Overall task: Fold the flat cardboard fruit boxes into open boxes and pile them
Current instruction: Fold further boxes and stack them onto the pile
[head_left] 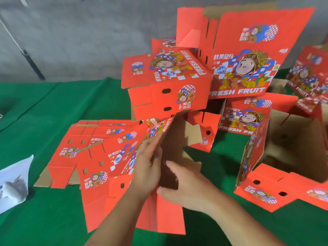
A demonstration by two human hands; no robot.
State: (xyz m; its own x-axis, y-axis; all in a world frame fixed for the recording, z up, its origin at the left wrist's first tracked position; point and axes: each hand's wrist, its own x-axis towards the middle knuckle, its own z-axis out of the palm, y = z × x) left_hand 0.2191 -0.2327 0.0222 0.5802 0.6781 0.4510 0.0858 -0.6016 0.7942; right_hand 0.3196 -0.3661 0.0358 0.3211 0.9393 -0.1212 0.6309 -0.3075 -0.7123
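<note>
A red printed cardboard fruit box [175,139], partly raised with its brown inside showing, stands in front of me on the green table. My left hand [147,167] holds its upright left panel, fingers on the printed outer face. My right hand [184,190] reaches into the brown inside, fingers spread flat against the card. Flat red box blanks [85,153] lie stacked to the left. Folded red boxes [166,82] are piled behind, one tall box [248,55] leaning at the back.
The green cloth-covered table [53,219] spreads below. An open box [292,148] with a brown inside sits at the right. A white sheet with a grey picture [14,185] lies at the left edge. A grey wall [79,32] stands behind.
</note>
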